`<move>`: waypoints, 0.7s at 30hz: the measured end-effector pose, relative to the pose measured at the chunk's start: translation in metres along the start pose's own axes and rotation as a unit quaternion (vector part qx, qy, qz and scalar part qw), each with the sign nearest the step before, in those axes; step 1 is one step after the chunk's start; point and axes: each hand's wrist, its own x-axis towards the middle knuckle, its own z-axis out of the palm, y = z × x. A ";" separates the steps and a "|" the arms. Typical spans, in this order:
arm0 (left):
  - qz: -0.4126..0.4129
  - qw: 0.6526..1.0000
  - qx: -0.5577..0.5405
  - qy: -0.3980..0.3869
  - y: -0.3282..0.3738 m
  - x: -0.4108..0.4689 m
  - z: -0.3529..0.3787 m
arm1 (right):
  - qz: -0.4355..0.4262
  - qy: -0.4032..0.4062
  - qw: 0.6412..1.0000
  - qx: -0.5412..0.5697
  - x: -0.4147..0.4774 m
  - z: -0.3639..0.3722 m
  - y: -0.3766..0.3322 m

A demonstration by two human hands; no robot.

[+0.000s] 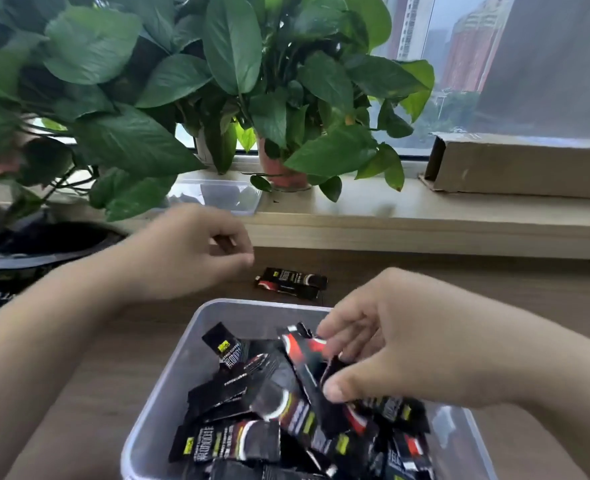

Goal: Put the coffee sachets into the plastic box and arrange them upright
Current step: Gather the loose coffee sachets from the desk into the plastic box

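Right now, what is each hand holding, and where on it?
Right hand pinches a coffee sachet about mid-length. Left hand: curled, blurred, cannot tell.

The coffee sachets (272,410) in my plastic box (168,386) were black, each printed with a red swoosh, a white arc, a small yellow-green label and white lettering. The box itself was clear with a greyish tint. One loose sachet (291,283) toward the far edge of the table (89,375) carried that black, red and white print too. The table was brown wood grain. Beyond it the sill (425,216) was pale cream, the leaves (231,46) deep green to lime, one pot (279,174) terracotta red, the cardboard box (515,171) dull brown. At the table's left edge a bag (26,251) was black with white letters.
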 end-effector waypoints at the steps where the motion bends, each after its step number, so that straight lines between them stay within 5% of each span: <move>1: 0.001 0.999 0.007 -0.033 -0.005 0.013 0.010 | -0.001 0.013 1.000 0.003 -0.001 0.002 0.002; 8: 0.048 0.962 0.104 -0.248 -0.033 0.074 0.068 | -0.033 0.150 0.985 0.083 -0.005 0.000 0.023; 14: 0.113 0.947 0.220 -0.205 -0.047 0.077 0.077 | -0.034 0.241 0.960 0.141 -0.006 0.006 0.045; 21: 0.021 0.981 0.110 -0.160 -0.052 0.057 0.065 | -0.073 0.299 0.936 0.169 -0.014 0.020 0.043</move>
